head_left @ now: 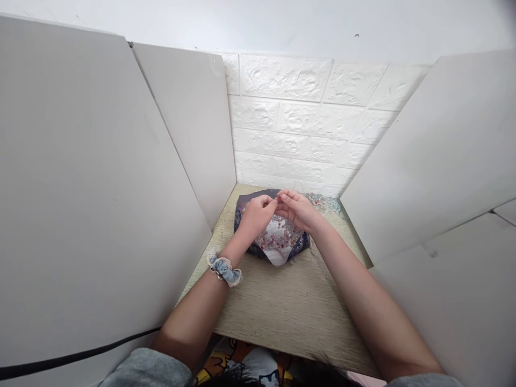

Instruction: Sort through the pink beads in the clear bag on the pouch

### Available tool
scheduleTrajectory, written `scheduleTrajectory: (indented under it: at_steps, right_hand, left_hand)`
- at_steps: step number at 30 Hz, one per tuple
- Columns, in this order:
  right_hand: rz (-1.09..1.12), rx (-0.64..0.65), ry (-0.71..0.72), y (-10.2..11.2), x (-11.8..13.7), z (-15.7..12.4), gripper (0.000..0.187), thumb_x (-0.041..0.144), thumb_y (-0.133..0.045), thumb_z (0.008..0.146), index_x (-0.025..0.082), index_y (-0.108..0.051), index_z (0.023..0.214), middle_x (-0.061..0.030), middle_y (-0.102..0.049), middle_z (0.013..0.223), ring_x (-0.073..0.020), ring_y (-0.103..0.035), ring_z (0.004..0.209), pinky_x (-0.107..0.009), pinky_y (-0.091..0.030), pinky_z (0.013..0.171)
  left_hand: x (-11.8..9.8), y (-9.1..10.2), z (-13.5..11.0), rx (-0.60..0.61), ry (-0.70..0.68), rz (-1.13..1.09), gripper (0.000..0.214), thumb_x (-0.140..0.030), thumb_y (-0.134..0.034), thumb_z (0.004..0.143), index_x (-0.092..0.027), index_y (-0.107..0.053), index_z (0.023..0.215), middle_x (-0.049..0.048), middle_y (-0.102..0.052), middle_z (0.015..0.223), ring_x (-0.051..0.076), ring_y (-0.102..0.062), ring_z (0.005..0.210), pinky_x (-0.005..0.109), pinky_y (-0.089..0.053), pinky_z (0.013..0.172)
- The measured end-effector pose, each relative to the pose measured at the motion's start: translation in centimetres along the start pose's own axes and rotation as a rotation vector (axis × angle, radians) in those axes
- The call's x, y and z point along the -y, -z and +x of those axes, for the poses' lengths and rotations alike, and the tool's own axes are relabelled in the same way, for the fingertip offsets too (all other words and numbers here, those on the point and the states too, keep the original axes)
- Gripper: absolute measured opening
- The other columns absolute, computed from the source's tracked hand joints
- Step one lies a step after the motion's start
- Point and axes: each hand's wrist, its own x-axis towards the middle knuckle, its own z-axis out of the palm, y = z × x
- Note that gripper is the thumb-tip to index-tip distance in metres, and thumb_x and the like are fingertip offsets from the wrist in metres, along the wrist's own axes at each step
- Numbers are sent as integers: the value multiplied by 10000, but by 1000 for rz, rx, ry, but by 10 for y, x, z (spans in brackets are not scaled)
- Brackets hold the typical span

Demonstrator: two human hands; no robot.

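Both hands meet over a dark blue patterned pouch (298,248) that lies open, with a pale lining. Loose small beads (277,235) in red, pink and clear tones fill it. My left hand (258,214) is closed in a pinch, thumb against forefinger, and its fingertips touch those of the other hand. My right hand (300,210) also pinches with thumb and forefinger, its other fingers curled below. What sits between the fingertips is too small to make out. A blue scrunchie (224,270) with white lace circles my left wrist.
Behind my right hand, a heap of beaded strands (328,204) in clear, red and pale green lies against the white brick-patterned wall (294,126). White panels (183,107) flank the wooden tabletop (278,301) on both sides. A black cable (80,356) runs at lower left.
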Motion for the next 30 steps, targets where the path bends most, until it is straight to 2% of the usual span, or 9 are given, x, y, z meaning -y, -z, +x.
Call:
scheduleTrajectory:
  at_steps: [20,25,30]
  right_hand:
    - [-37,0,-18,1,0,0,183,245,-624,657,149,-510,764,29,-541,706,-57,-546,660,-213,-459,684]
    - [-113,-15,2,2,0,1,181,240,-650,624,145,-552,743,26,-557,687,-58,-545,675,-210,-453,703]
    - [-251,-70,17,3,2,3,208,268,-664,604,142,-606,759,-1,-597,733,-73,-558,694,-211,-457,706]
  left_hand:
    - [-1,0,0,-6,14,8,277,-386,-421,719,-158,-521,597,-29,-509,562,84,-427,535,198,-295,487]
    - [-3,1,-1,-4,27,15,265,-361,-423,707,-153,-543,596,-23,-512,558,88,-425,536,200,-292,484]
    - [-4,2,-2,3,29,35,285,-360,-408,712,-153,-495,537,-27,-472,513,84,-397,503,201,-272,467]
